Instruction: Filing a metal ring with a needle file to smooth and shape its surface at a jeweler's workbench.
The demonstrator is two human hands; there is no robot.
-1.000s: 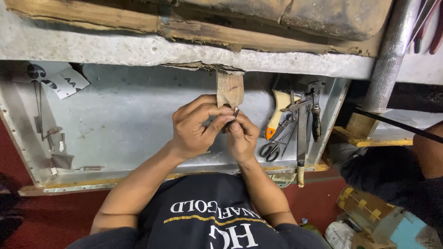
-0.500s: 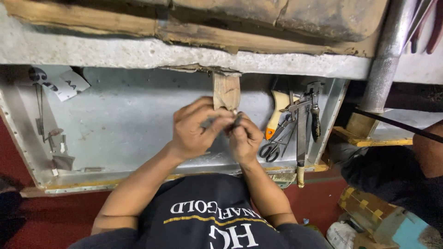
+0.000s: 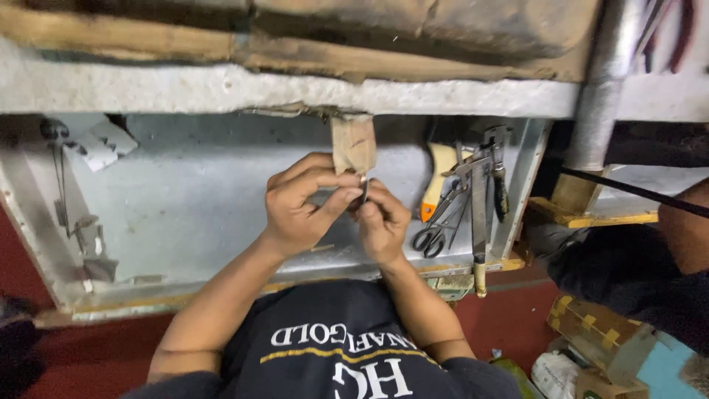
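Observation:
My left hand (image 3: pixel 299 203) and my right hand (image 3: pixel 380 222) meet fingertip to fingertip just below a small wooden peg (image 3: pixel 353 144) that sticks out from the bench edge. Together they pinch a small thin metal piece (image 3: pixel 363 191), mostly hidden by the fingers. The left thumb and forefinger close on it from the left. The right hand's fingers curl around it from the right. Both hands hover over a tray lined with sheet metal (image 3: pixel 192 199).
Scissors (image 3: pixel 434 225), a cream-handled tool (image 3: pixel 437 177) and several long metal tools (image 3: pixel 480 199) lie at the tray's right side. Small metal bits (image 3: pixel 85 229) sit at its left. A metal pipe (image 3: pixel 602 96) rises at right, beside another person's dark sleeve (image 3: pixel 628 273).
Both hands stay under the wooden peg. The fingers have shifted their pinch on the small metal piece slightly; nothing else has moved.

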